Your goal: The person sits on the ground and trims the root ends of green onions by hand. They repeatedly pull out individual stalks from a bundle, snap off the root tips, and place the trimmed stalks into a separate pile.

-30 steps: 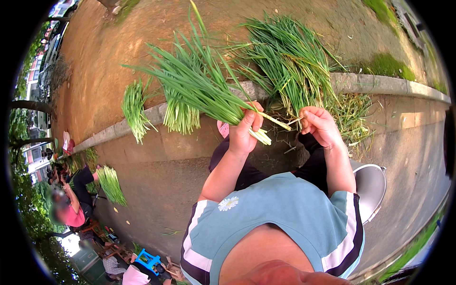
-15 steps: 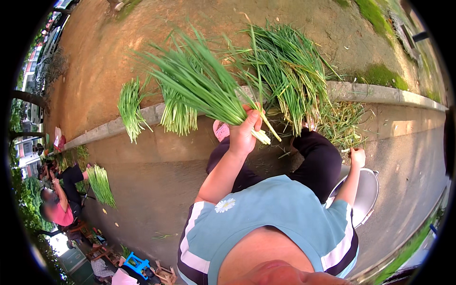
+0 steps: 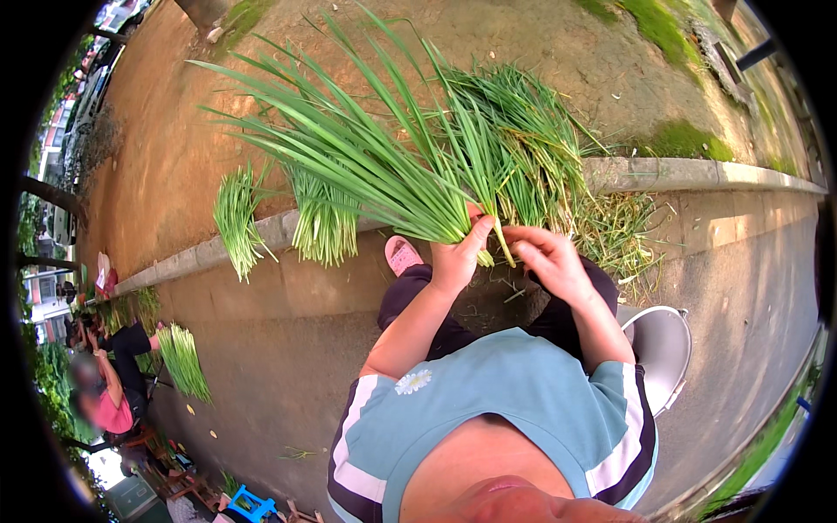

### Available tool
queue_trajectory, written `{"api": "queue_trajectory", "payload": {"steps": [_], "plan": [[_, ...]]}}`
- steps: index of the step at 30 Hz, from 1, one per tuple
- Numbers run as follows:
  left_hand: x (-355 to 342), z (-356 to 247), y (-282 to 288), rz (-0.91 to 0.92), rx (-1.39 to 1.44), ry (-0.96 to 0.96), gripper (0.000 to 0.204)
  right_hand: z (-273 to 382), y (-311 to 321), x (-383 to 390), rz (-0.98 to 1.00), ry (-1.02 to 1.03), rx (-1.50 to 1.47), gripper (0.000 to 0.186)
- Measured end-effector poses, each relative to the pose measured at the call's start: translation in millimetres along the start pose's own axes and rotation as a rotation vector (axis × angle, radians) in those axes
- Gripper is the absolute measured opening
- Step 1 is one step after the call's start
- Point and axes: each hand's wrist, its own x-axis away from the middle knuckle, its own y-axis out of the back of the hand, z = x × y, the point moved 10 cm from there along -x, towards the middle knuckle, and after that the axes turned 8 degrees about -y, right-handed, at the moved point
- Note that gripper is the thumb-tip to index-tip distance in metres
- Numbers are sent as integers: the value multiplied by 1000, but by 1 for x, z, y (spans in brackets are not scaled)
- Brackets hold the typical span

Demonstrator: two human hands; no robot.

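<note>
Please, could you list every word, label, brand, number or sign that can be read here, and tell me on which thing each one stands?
There is no text that I can read.
Blue-green shirt: a white flower print, no letters visible.
Green stalks in the left hand: no label visible.
Grey bucket: no readable marking.
Buildings at the far left: too small and blurred to read anything.

A grey bucket (image 3: 667, 353) is right of the hands (image 3: 558, 266), a blue stool (image 3: 251, 503) far left, a stone curb (image 3: 671, 173) beyond.
</note>
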Motion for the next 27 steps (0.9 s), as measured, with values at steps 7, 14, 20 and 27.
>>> {"api": "queue_trajectory", "payload": {"steps": [7,14,20,27], "plan": [[5,3,12,34,-111,-18,9,-9,-35,-3,147,-116,-162,19],[7,2,-2,57,305,56,20,-4,-14,11,-88,138,-502,18],[8,1,-9,122,408,10,17,4,-9,11,-135,370,-573,13],[17,14,-15,222,269,187,21,21,-2,6,-315,458,-185,16]]}}
